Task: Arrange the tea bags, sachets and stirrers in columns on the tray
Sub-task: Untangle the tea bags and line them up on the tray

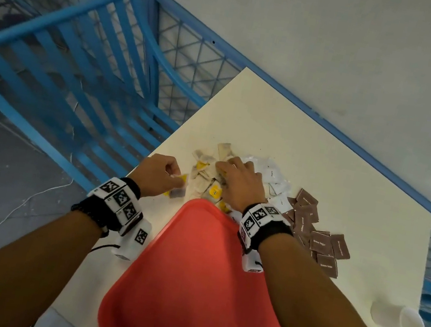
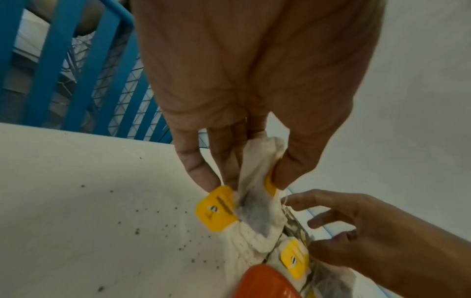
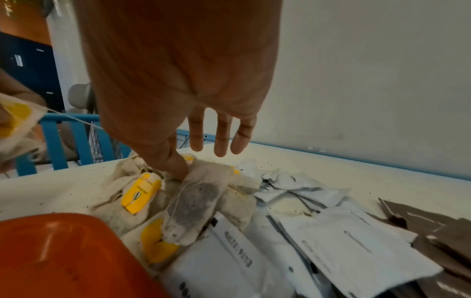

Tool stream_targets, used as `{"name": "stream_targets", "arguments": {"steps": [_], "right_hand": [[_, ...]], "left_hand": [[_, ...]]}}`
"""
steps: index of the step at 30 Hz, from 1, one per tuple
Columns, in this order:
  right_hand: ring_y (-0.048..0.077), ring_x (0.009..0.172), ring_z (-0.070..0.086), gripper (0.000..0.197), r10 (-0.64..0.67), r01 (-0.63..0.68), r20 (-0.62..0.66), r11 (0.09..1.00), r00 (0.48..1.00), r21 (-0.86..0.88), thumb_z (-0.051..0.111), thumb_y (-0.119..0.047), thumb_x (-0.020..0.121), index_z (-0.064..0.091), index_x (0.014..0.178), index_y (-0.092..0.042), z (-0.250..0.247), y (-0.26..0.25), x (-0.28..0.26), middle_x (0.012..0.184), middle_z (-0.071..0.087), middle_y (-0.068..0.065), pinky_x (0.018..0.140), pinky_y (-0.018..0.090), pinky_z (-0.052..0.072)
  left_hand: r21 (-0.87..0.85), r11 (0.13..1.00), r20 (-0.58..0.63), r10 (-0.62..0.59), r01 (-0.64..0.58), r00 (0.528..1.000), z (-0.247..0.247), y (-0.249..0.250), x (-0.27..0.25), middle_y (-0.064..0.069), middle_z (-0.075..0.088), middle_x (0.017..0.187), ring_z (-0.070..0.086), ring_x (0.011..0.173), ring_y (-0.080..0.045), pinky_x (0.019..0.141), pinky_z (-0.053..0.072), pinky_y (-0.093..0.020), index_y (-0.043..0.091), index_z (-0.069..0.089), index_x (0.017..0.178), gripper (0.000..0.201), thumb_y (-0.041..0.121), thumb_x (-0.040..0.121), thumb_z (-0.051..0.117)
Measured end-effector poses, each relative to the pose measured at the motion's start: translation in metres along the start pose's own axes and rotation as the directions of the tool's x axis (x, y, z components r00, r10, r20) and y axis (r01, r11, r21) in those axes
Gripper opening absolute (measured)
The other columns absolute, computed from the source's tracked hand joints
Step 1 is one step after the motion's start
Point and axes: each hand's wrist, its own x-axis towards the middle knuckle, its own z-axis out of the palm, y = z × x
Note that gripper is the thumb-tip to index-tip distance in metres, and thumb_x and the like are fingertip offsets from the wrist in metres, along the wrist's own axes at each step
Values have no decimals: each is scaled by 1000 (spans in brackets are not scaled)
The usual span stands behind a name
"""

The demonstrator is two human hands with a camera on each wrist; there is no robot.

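Head cam: my left hand (image 1: 159,172) pinches a tea bag (image 2: 257,193) above the table; right hand (image 1: 238,183), fingers spread, presses the pile (image 1: 206,173). Lift slow so strings don't snag; tray (image 1: 195,289) w/ nothing on it.

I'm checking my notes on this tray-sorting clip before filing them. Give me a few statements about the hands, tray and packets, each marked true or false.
1. The left hand pinches a tea bag with a yellow tag. True.
2. The red tray already holds a column of tea bags. False: the part of it in view is bare, and the tea bags lie in a pile on the table beyond its far edge.
3. The brown sachets lie to the right of the white sachets. True.
4. The right hand is lifting a brown sachet. False: it reaches into the tea bag pile, thumb on a tea bag.
5. White paper cups lie at the table's right edge. True.
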Motion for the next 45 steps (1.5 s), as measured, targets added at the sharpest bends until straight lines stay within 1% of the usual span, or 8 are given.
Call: {"name": "stream_targets", "arguments": {"steps": [9, 18, 23, 26, 29, 33, 37, 45], "right_hand": [[27, 107, 60, 28, 37, -33, -10, 968, 999, 249, 53, -12, 92, 69, 115, -15, 4, 18, -5, 116, 67, 8, 88, 37, 52], [3, 66, 58, 14, 382, -204, -67, 623, 922, 755, 69, -16, 87, 75, 98, -24, -33, 33, -67, 77, 66, -15, 64, 17, 44], [5, 58, 61, 16, 437, -152, -33, 381, 899, 912, 70, -14, 89, 75, 102, -20, -44, 15, -100, 73, 70, -4, 55, 15, 50], [-2, 61, 55, 16, 408, -72, -196, 556, 892, 828, 66, -13, 89, 75, 99, -21, -26, -7, -121, 76, 69, -7, 61, 14, 44], [7, 81, 56, 28, 218, 37, -332, 784, 918, 619, 57, -5, 85, 72, 106, -13, 6, -41, -141, 96, 69, 3, 74, 16, 39], [19, 110, 51, 34, 13, 23, -56, 804, 998, 594, 51, -13, 90, 60, 123, -13, 34, -73, -160, 122, 59, 7, 95, 22, 41], [19, 89, 62, 23, -84, 87, -38, 707, 996, 702, 51, -5, 84, 67, 99, -8, 12, -73, -158, 101, 69, 7, 79, 27, 47], [25, 97, 64, 20, 484, -342, -147, 773, 863, 535, 58, -23, 90, 67, 105, -13, 8, -4, -90, 102, 69, 6, 84, 39, 53]], "left_hand": [[-308, 951, 14, -7, 10, 1000, 9, 2, -22, -8, 70, 86, 65, 71, -18, 64, 56, -33, 11, 67, 94, 10, 14, 88, 73], [-810, 510, 248, -153, 291, 957, 33, 12, -39, -27, 60, 95, 72, 70, -31, 43, 52, -28, 7, 47, 86, 18, -8, 95, 44], [-808, 475, 303, -174, 350, 937, 52, 19, -51, -26, 65, 97, 62, 68, -29, 48, 53, -28, 6, 52, 116, 38, -16, 91, 35], [-851, 296, 418, -118, 433, 901, 65, 24, -61, -25, 60, 104, 62, 80, -35, 55, 57, -38, 6, 62, 112, 35, -9, 92, 38], [-811, 155, 578, 54, 565, 814, 77, 19, -71, -16, 63, 97, 59, 79, -31, 68, 52, -41, 11, 66, 119, 42, 45, 101, 48], [-782, 244, 595, 24, 573, 803, 92, 3, -79, -8, 58, 74, 61, 62, -18, 55, 52, -29, 8, 66, 92, 42, 49, 88, 67], [-812, 297, 513, -51, 503, 857, 94, -2, -88, -10, 64, 71, 63, 59, -15, 52, 54, -24, 5, 62, 84, 21, 24, 88, 67], [-748, 495, 456, -102, 443, 884, 76, -8, -92, -23, 62, 89, 68, 71, -32, 56, 60, -36, 1, 59, 107, 23, -10, 87, 64]]}}
